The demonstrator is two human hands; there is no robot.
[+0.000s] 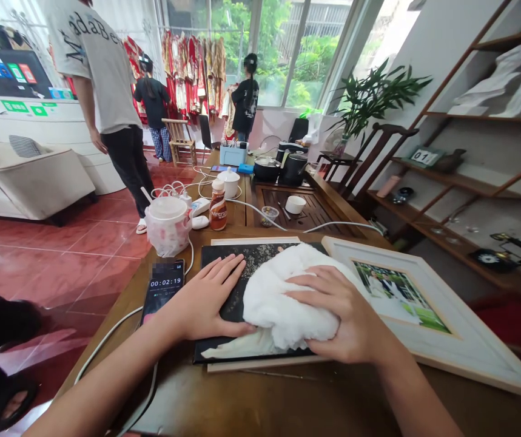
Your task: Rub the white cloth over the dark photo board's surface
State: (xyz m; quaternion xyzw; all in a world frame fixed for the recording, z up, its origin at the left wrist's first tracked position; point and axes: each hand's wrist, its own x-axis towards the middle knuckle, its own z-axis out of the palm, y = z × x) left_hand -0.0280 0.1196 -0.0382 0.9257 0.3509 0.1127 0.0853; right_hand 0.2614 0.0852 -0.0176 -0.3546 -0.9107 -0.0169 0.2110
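Note:
A bunched, fluffy white cloth or wad (282, 288) lies on a dark, speckled flat panel (253, 258). My right hand (339, 309) is wrapped round its right side, with the fingers curled into the fluff. Flat on the left part of the panel rests my left hand (210, 297), fingers spread and thumb close to the wad. Below the thumb, a pale strip of fabric (233, 347) sticks out from under the wad. To the right lies a white picture frame (460, 321) with a photograph (399, 297) of people on grass.
A phone (164, 285) with a running timer sits left of the panel, near cables. Behind stand a bagged white tub (169, 221), a Nescafé bottle (218, 206) and a tea tray (324, 212). A person (100, 79) stands at left; two others are by hanging garments (194, 70).

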